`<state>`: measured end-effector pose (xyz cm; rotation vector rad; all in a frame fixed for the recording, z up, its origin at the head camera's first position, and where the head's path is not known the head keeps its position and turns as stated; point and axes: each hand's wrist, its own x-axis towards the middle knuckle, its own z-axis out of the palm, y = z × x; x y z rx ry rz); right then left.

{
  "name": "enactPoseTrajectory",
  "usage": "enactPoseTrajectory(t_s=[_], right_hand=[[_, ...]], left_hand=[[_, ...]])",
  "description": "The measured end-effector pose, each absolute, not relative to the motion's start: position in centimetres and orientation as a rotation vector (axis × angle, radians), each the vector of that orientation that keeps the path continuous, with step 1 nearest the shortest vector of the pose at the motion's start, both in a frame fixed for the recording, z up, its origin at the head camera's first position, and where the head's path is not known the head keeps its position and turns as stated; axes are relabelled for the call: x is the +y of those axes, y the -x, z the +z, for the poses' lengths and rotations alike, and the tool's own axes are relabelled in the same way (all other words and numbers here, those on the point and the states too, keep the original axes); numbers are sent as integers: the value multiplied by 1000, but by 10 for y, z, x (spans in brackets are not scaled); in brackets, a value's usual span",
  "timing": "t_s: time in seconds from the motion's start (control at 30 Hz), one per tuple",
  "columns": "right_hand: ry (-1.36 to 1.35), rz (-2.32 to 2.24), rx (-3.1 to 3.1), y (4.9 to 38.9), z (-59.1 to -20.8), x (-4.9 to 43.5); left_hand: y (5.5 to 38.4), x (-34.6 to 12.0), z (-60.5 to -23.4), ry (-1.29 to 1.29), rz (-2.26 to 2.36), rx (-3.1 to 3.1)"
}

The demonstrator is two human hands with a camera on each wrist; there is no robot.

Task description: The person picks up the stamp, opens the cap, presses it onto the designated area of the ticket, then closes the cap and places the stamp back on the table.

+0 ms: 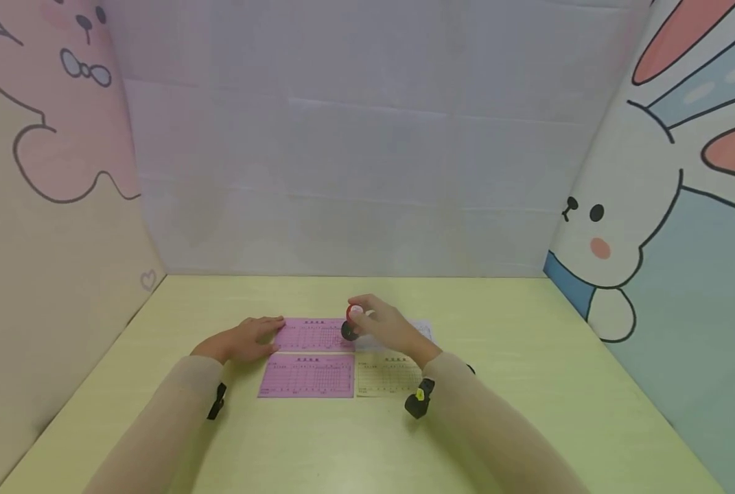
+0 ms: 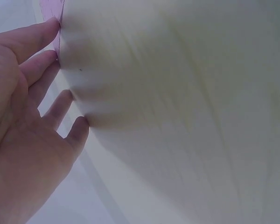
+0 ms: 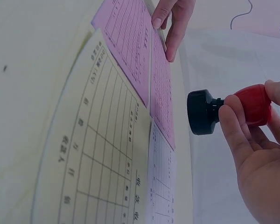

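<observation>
In the head view, my right hand [image 1: 392,333] grips a stamp [image 1: 348,332] over the right end of the upper pink receipt slip [image 1: 305,335]. The stamp has a red knob and a round black base; in the right wrist view its base hangs apart from the paper. Faint red marking shows on that slip beside the stamp. My left hand [image 1: 246,341] lies with fingers extended, its fingertips touching the upper pink slip's left edge. Below are a second pink slip [image 1: 307,376] and a yellow slip [image 1: 387,379]. A white slip [image 1: 425,327] is partly hidden behind my right hand.
The slips lie side by side in two rows on a pale yellow table [image 1: 342,446]. A white sheet [image 1: 367,151] closes off the back, and cartoon-printed panels stand at left and right. Black straps circle both wrists.
</observation>
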<state>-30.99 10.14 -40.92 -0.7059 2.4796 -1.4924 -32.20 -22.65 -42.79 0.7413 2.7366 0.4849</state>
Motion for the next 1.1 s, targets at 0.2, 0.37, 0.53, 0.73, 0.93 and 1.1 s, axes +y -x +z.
enactPoseTrajectory(t_s=[0.2, 0.37, 0.53, 0.73, 0.93, 1.1], right_hand=[[746, -1463, 2520, 306, -398, 119], [750, -1510, 2497, 304, -393, 135], [722, -1586, 2477, 303, -395, 149], [716, -1634, 2456, 304, -397, 165], [725, -1686, 2433, 306, -396, 178], [739, -1706, 2419, 305, -395, 186]], left_hand=[[324, -227, -428, -747, 490, 2736], [323, -227, -429, -747, 536, 2730], [325, -226, -431, -698, 711, 2741], [327, -211, -433, -655, 820, 2775], [324, -186, -424, -758, 837, 2809], [323, -162, -419, -753, 829, 2815]])
